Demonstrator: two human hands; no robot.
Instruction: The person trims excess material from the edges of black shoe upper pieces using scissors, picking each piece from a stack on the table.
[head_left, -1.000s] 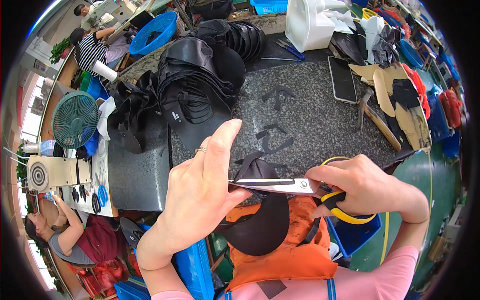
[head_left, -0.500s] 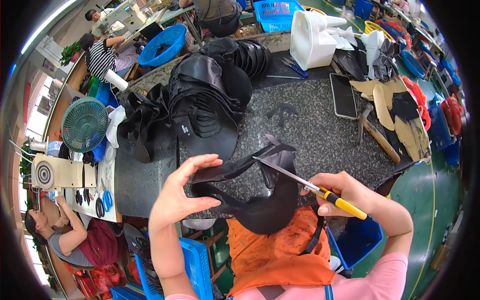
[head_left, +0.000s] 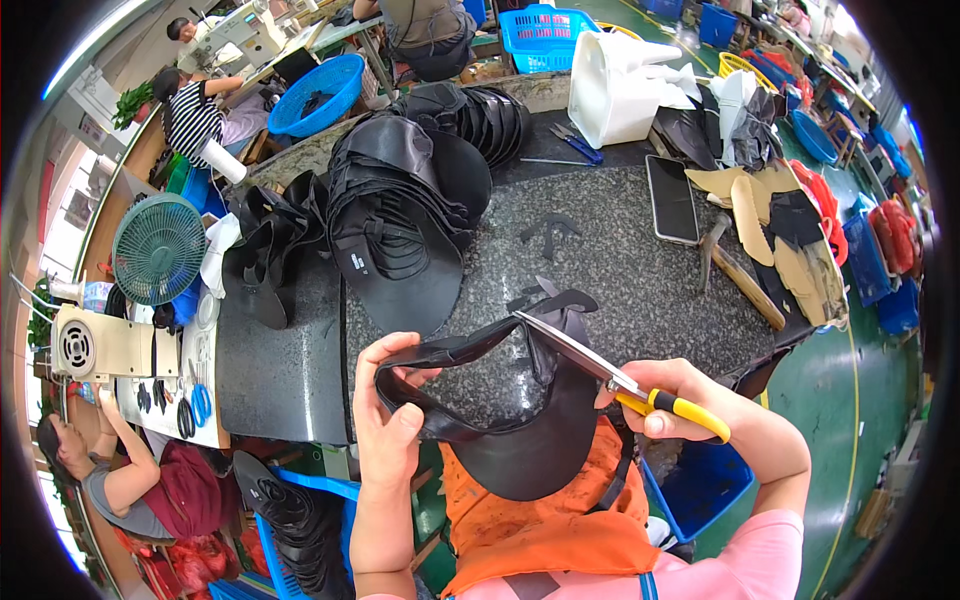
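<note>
A black leather shoe upper (head_left: 540,455) is at the near edge of the stone-topped bench, its rounded end hanging over an orange apron. My left hand (head_left: 386,425) is closed on the upper's left edge, thumb inside and fingers behind the band. My right hand (head_left: 672,398) grips yellow-handled scissors (head_left: 580,352), whose blades point up and left. Their tips touch or lie over the upper's far end, by a folded flap; I cannot tell whether they are cutting. Small dark scraps (head_left: 527,297) lie just beyond.
Stacked black uppers (head_left: 400,210) stand at the back left. A white container (head_left: 612,95), blue-handled pliers (head_left: 580,146), a phone (head_left: 672,198), a hammer (head_left: 745,275) and tan pieces (head_left: 752,215) lie across the back and right. A green fan (head_left: 158,248) and co-workers are to the left.
My left hand has closed from a wide spread onto the upper's left edge. The upper has turned slightly and sits a little nearer me; the scissors stay at its far end.
</note>
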